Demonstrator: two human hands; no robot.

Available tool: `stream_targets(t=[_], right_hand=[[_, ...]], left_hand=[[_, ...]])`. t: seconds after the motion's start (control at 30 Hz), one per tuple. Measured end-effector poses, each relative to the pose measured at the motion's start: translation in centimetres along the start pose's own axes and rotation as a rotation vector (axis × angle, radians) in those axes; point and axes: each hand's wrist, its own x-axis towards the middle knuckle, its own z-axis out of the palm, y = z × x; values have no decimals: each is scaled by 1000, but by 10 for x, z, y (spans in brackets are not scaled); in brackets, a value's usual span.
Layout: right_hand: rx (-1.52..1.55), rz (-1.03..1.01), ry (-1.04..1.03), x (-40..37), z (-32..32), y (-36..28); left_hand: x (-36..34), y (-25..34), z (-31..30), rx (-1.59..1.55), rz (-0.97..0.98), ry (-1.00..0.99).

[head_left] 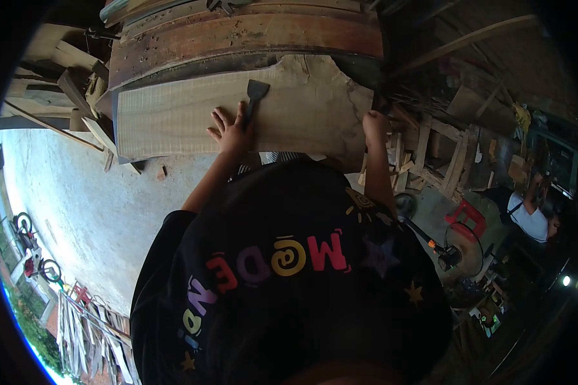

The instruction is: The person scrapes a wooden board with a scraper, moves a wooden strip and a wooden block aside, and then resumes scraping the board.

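Note:
A pale wooden board (186,119) with a ragged, knotty right end lies in front of me. My left hand (233,133) rests palm down over its middle, several fingers spread toward the left. Between the thumb side of that hand and the wood runs the handle of a scraper (257,90), its dark flat blade pointing away from me. My right hand (375,123) is closed in a fist at the right edge of the board; I cannot tell what is inside it.
Beyond the board is a curved brown wooden piece (250,48) with debris on it. Scrap wood (430,151) piles up at the right, near a red stool (467,218) and a fan (459,253). Another person (530,215) sits at far right. A motorbike (35,263) stands far left.

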Motion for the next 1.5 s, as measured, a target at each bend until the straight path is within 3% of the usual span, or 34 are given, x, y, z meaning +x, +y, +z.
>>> stream_targets(t=[0.07, 0.13, 0.2, 0.27, 0.33, 0.37, 0.4, 0.43, 0.5, 0.57, 0.63, 0.67, 0.73, 0.77, 0.83, 0.87, 0.93, 1.0, 1.07, 1.1, 1.13, 1.17, 1.23, 1.3, 1.33, 1.4, 1.5], right_hand=[[27, -2, -2, -16, -5, -29], [420, 58, 68, -15, 4, -33], [417, 58, 22, -7, 1, -29], [415, 70, -19, -7, 5, -17], [427, -70, 5, -14, 8, -12], [428, -63, 5, -19, 12, -11], [325, -210, 38, -31, 17, -18], [221, -353, 70, -44, 24, -25], [450, -419, -164, -75, 44, -40], [433, -285, -520, -101, 72, -51], [299, -226, -661, -136, 73, -79], [305, -218, -657, -146, 81, -85], [313, -243, -677, -164, 99, -87], [217, -482, -376, -175, 107, -83], [322, -521, -287, -182, 100, -75], [413, -581, -204, -182, 93, -70], [399, -592, -182, -186, 76, -62], [369, -615, -184, -196, 54, -65], [327, -10, -540, -213, 25, -82], [313, -6, -541, -218, 29, -72], [371, -132, -444, -222, 37, -60], [429, -258, -344, -226, 44, -48], [337, -324, -281, -240, 40, -42], [246, -390, -224, -256, 33, -34], [206, -316, -262, -264, 28, -28], [164, -237, -300, -281, 20, -17], [114, -107, -300, -295, 12, -10]], left_hand=[[5, 4, 0, 13, -25, -15], [13, 0, 5, 27, -55, -33], [17, -3, 3, -29, 55, 36], [16, 1, -4, -49, 45, 33], [19, -1, -1, -67, 39, 25], [24, -5, 3, -88, 180, 149], [28, -9, 7, -108, 324, 272], [28, -2, -2, -101, 330, 265], [25, 29, -31, -170, 203, 12], [30, 48, -27, -140, 174, -12], [38, 64, -23, -150, 167, -31], [48, 70, -19, -145, 174, -37], [62, 79, -10, -116, 388, -217], [62, 82, -7, -108, 398, -228], [61, 87, -4, -396, 337, -301], [61, 88, -3, -393, 352, -315], [61, 88, 3, -989, 66, -681], [58, 83, 7, -996, 156, -759], [52, 70, 15, -1008, 235, -827], [52, 64, 21, -912, 416, -587], [53, 60, 24, -803, 586, -344], [57, 55, 25, -814, 588, -348], [66, 43, 15, -674, 465, 54], [89, 26, 5, -518, 541, 227], [100, 16, -1, -348, 590, 305], [115, 4, -9, -160, 426, 317], [131, -2, -3, -169, 410, 451]])
